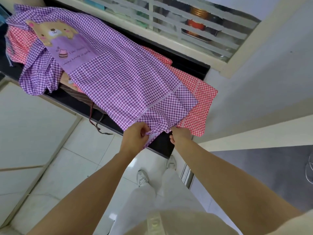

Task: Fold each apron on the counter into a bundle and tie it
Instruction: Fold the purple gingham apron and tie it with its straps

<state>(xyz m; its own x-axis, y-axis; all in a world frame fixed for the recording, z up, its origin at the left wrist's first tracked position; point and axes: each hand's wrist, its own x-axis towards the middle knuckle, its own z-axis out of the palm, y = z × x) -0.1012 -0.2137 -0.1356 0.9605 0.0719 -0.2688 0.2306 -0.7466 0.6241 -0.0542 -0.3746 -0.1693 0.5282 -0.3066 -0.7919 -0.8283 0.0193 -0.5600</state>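
Your left hand (135,135) pinches the purple apron (118,78) hem btwn thumb & fingers; your right hand (180,135) is curled on the same hem just beside it, at the counter (161,147) near end. Purple apron lies spread lengthwise, bear patch (54,33) at far end, over a red apron (199,106) sticking out past its right edge.

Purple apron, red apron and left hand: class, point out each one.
purple apron (118,77), head view, checked middle panel.
red apron (199,106), head view, exposed lower corner.
left hand (135,137), head view, back of hand.
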